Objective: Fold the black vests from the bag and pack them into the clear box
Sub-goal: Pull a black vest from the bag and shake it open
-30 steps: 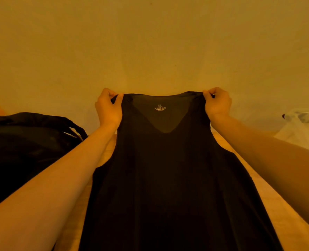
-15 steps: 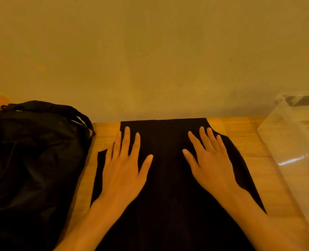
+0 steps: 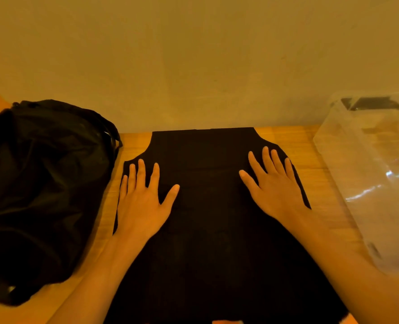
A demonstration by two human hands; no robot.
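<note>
Black vest [image 3: 207, 206] lies flat on the table [image 3: 287, 141] between bag [image 3: 42, 183] and clear box [image 3: 369, 171], my left hand [image 3: 142, 202] and right hand [image 3: 275, 185] spread flat on it, gripping nothing; I judge it light, limp cloth, best pinched at a side edge.

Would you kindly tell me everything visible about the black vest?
The black vest lies flat on the wooden table, straight top edge toward the wall, curved armholes at both sides. Its fabric looks thin and smooth. The left hand and right hand rest on it, fingers straight and spread. Its lower part reaches the bottom of the picture.
</note>
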